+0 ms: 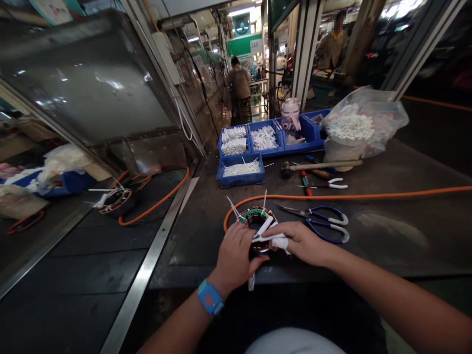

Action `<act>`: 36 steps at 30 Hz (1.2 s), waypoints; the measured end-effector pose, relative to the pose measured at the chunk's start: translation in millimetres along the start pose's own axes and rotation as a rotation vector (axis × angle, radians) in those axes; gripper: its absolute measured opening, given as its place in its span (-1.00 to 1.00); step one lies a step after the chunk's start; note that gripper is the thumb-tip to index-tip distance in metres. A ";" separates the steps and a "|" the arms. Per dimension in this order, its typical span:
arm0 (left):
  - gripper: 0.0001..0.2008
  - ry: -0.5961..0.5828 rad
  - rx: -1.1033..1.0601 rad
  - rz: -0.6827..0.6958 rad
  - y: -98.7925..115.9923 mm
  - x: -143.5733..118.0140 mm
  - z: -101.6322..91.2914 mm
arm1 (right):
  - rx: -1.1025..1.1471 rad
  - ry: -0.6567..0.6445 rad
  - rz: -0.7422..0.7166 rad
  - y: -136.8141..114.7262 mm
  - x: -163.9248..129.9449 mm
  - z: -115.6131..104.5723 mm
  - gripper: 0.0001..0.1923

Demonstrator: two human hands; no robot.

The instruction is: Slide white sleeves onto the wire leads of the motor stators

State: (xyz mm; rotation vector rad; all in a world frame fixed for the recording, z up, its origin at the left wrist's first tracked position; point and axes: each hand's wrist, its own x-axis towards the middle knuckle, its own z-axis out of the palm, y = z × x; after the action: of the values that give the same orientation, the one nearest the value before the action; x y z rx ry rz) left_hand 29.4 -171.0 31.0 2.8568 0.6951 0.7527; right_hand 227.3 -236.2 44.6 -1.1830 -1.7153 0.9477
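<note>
A motor stator, a ring with copper windings and a green inner strip, rests near the bench's front edge. Thin white cable ties stick up from its far rim. My left hand is curled round the stator's left side, thumb at the front. From the right, my right hand pinches a white sleeve over the ring; white wrapping covers its thumb. Which sleeve ends lie between the fingers is partly hidden. Blue-handled scissors lie just beyond my right hand.
An orange hose runs behind the stator. Farther back are a tray of cable ties, blue bins of white tubes, a mallet, pliers and a plastic bag. Another stator sits on the left conveyor.
</note>
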 end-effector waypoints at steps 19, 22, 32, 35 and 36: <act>-0.60 0.471 -0.007 0.108 -21.0 6.0 35.5 | -0.894 0.481 0.309 104.3 215.3 -169.1 -0.56; -0.55 0.491 0.015 0.135 -28.6 8.9 38.3 | -0.923 0.447 0.323 115.4 234.5 -176.4 -0.70; -0.67 0.337 -0.024 0.157 -24.2 8.2 25.7 | -0.746 0.673 0.161 75.3 125.3 -131.8 -0.80; -0.64 0.314 -0.032 0.163 -22.5 6.8 26.3 | -0.662 0.715 0.106 56.9 51.3 -99.9 -0.80; -0.62 0.304 -0.033 0.162 -22.1 6.6 26.8 | -0.616 0.727 0.086 51.5 26.8 -88.3 -0.79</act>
State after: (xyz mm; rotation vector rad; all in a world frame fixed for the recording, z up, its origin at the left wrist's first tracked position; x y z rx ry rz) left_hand 38.8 -148.0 5.9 2.8230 0.4780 1.2274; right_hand 319.7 -185.6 36.7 -1.7310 -1.3682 -0.0375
